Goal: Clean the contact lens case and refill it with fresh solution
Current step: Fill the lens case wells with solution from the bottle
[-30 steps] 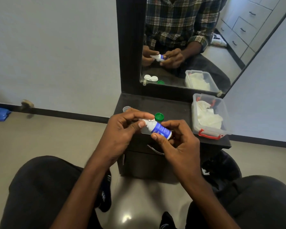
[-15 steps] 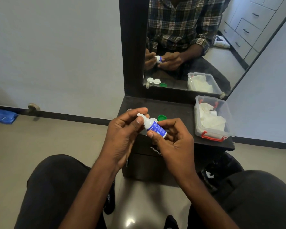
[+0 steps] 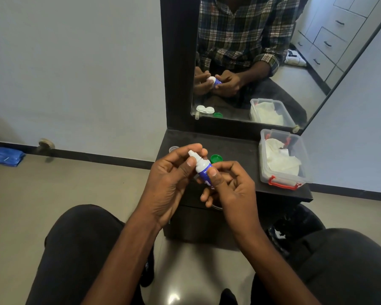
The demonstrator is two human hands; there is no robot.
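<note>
— What's he got in his hands there?

— A small solution bottle (image 3: pixel 204 170), white with a blue label. The right hand (image 3: pixel 229 188) is wrapped round its body, thumb pressed on the label; the left hand (image 3: pixel 174 175) pinches the white nozzle end between thumb and forefinger. The bottle tilts with its tip toward eleven o'clock.

— Is the cap on or off?

— Can't tell from here; the fingertips cover most of the tip.

— And the lens case?

— Mostly hidden behind his hands. In the mirror (image 3: pixel 262 62) I can see the white lens case (image 3: pixel 205 109) reflected, lying on the dark surface (image 3: pixel 233 148) with both wells uncovered. A green cap (image 3: pixel 216 158) sits on the surface just past his knuckles at one o'clock from the bottle, and a clear cap (image 3: pixel 173 148) lies at ten o'clock, near the surface's left edge.

— Anything else up there?

— A clear plastic box (image 3: pixel 284 179) with red latches — at three o'clock from the hands, well apart from them, white tissue crumpled inside. He's seated, black trousers, knees either side of the little cabinet. On the floor at nine o'clock, by the wall, lies a blue cloth (image 3: pixel 6 156)
</note>
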